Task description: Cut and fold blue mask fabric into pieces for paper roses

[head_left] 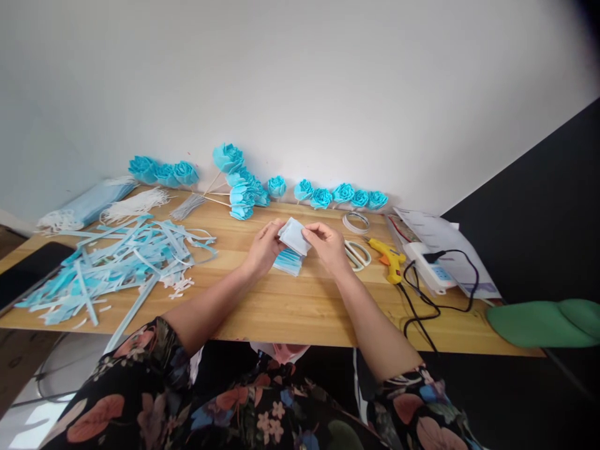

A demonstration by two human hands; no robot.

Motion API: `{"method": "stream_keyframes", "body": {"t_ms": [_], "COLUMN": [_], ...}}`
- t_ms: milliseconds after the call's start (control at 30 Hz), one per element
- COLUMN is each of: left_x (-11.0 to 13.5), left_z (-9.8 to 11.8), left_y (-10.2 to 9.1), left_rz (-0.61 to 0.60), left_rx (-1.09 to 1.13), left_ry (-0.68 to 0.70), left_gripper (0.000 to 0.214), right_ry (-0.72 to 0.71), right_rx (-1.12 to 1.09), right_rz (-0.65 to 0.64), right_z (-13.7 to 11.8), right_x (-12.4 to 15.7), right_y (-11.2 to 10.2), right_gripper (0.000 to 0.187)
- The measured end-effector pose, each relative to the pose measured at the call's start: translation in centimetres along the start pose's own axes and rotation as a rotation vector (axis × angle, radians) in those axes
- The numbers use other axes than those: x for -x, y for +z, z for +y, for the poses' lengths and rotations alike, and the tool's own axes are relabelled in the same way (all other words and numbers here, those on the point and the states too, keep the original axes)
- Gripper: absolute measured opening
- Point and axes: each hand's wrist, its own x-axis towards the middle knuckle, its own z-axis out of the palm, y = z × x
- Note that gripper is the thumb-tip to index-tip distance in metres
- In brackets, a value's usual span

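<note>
Between my two hands is a small stack of pale blue fabric squares (295, 236), held up a little over the table. My left hand (266, 248) pinches its left edge, and my right hand (327, 245) pinches the right edge with thumb and fingers. Below them on the wood lies another pile of blue fabric pieces (287, 261), partly hidden by the held stack. White-handled scissors (358, 255) rest just right of my right hand, their blades hidden from me.
Blue fabric flowers (241, 194) line the wall. Blue strip scraps (135, 262), face masks (89, 203) and a black phone (35, 269) occupy the left. On the right are a tape roll (355, 222), a yellow glue gun (391, 259), a power strip (429, 269) with cords, and a green object (539, 324).
</note>
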Motion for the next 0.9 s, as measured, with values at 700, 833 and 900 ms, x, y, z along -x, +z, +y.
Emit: {"method": "stream_keyframes", "body": {"t_ms": [700, 833, 900], "left_x": [-1.1, -1.6, -1.5], "left_z": [1.3, 1.7, 1.7], "left_y": [-0.9, -1.8, -2.1], "left_rz": [0.030, 0.021, -0.048], "left_rx": [-0.472, -0.707, -0.962], "left_ry": [0.291, 0.361, 0.383], "left_gripper": [0.041, 0.039, 0.035], "right_ry": [-0.028, -0.019, 0.004], "right_rx": [-0.026, -0.059, -0.092], "right_rz": [0.107, 0.209, 0.242], "right_z": [0.3, 0.2, 0.2], "right_x": [-0.6, -1.4, -1.7], "right_y": [-0.6, -1.5, -1.6], "right_gripper": [0.036, 0.027, 0.027]}}
